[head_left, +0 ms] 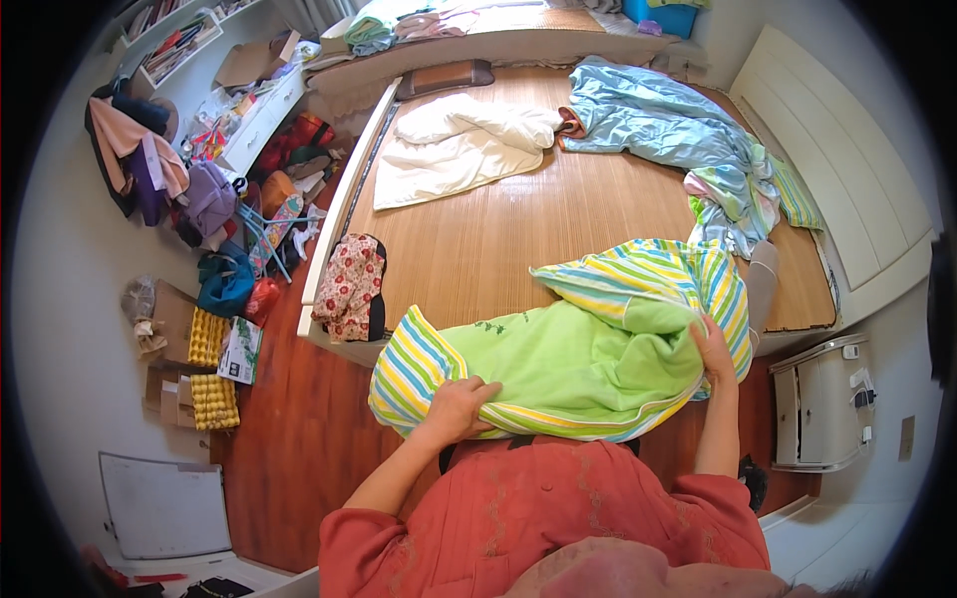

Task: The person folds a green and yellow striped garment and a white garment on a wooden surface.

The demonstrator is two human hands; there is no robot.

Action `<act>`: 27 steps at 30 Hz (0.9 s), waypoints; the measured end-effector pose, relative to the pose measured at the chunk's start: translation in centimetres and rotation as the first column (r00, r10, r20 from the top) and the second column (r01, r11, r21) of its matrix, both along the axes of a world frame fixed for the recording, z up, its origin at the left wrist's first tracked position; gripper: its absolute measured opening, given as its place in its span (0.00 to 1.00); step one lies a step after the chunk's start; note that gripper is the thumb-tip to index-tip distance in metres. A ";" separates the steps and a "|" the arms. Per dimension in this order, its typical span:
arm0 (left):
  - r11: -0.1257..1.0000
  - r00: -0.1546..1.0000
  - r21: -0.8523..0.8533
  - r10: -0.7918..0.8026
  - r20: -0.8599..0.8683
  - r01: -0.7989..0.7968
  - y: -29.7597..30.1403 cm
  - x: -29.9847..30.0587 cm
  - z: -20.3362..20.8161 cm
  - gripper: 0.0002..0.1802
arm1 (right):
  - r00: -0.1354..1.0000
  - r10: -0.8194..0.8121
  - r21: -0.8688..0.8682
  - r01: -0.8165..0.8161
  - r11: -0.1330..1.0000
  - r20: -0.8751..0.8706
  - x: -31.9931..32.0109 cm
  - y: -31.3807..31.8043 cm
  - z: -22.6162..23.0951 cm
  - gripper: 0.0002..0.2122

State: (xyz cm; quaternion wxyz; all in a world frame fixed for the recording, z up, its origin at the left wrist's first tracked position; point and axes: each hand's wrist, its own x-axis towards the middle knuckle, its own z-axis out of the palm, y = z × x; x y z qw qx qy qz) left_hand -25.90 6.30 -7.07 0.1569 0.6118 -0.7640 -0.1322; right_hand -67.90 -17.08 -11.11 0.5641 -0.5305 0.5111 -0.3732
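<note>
A green quilt (558, 354) with a striped border in yellow, blue and white spreads in front of me, partly over the near edge of the bed. Its left end is folded back to the striped side, and its right part is bunched up. My left hand (459, 409) is closed on the quilt's near edge at the left, thumb and fingers around the cloth. At the right, my right hand (711, 351) grips the bunched cloth, with some fingers hidden in the folds.
The bed (469, 249) bears a woven mat. On it lie a white quilt (469, 145), a light blue quilt (648, 120) and a flowered cloth (351, 284). A bedside cabinet (822, 404) stands at the right. Bags, a folding stool (269, 239) and cartons crowd the left floor.
</note>
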 end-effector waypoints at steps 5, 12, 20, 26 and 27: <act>0.999 0.987 0.038 -0.041 0.156 0.036 3.3 2.8 -4.9 0.40 | 0.776 0.058 -0.098 -0.154 0.983 -0.627 -2.3 1.8 -3.7 0.27; 0.943 0.863 -0.198 0.325 0.387 -0.266 3.9 5.8 -5.4 0.28 | 0.483 -0.330 -0.126 0.406 0.905 -0.811 -4.9 6.7 -13.9 0.26; 0.734 0.766 0.245 0.551 0.330 -0.633 3.7 9.3 -4.2 0.49 | 0.914 -0.295 0.101 0.334 0.937 -0.280 -6.2 4.9 -23.8 0.21; 0.675 0.865 0.549 0.446 0.229 -0.494 6.7 8.7 -10.6 0.69 | 0.784 -0.588 0.273 0.532 0.801 0.198 -1.7 4.8 -26.4 0.24; 0.689 0.864 0.522 0.396 0.310 -0.503 6.1 8.5 -10.0 0.69 | 0.721 -0.661 0.182 0.636 0.750 0.207 -1.3 4.8 -26.6 0.24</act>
